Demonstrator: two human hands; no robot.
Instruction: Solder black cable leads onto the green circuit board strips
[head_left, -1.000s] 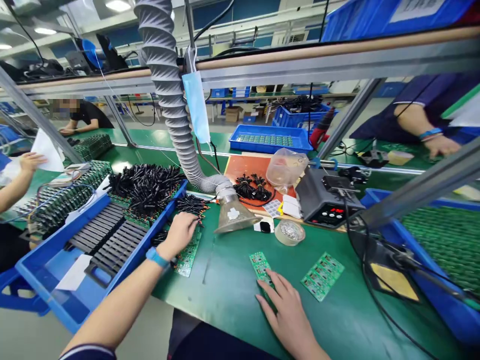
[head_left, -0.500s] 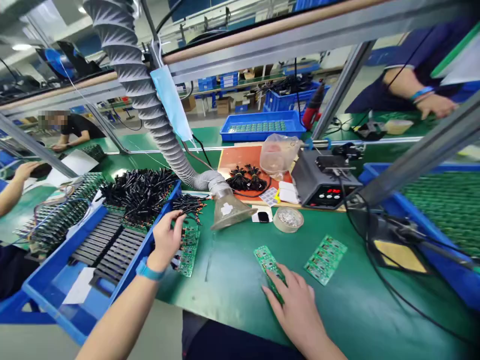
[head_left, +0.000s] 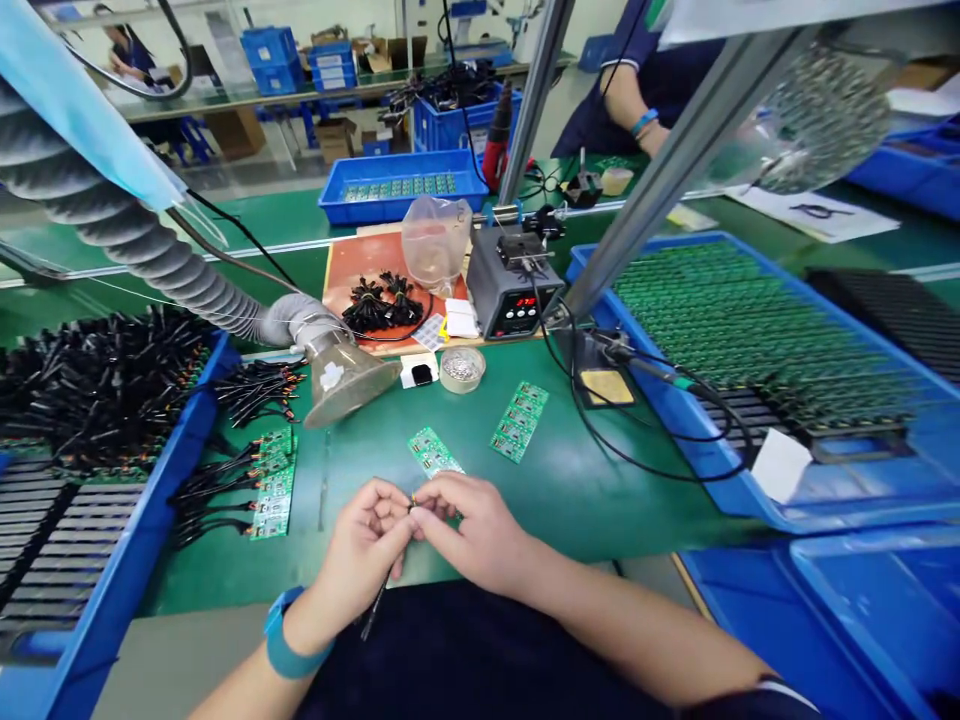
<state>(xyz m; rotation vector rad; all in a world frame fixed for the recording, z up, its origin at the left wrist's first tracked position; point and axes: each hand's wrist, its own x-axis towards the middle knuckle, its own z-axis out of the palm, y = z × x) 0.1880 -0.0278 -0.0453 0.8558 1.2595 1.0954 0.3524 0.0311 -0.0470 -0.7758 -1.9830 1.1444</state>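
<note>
The left hand (head_left: pixel 367 540) has swept in from beside the cable bundle half a second ago, and now it meets the right hand (head_left: pixel 480 525), which was resting on a circuit board then! Together they are, fingertips to fingertips at the bench's near edge, both pinching the tip of a thin black cable (head_left: pixel 373 612), its tail dangling below the left hand. Just beyond the right hand lies that green circuit board (head_left: pixel 431 447), its near end partly covered by the fingers. A second board (head_left: pixel 519 422) sits to its right, well clear of the hands. Over on the left, a wired board (head_left: pixel 275 490) has black leads along its left side, with the loose cable bundle (head_left: pixel 259 388) just behind. The fume hood (head_left: pixel 352 385) angles down over the green bench (head_left: pixel 360 455), and the soldering station (head_left: pixel 517 290) glows red at the back!
</note>
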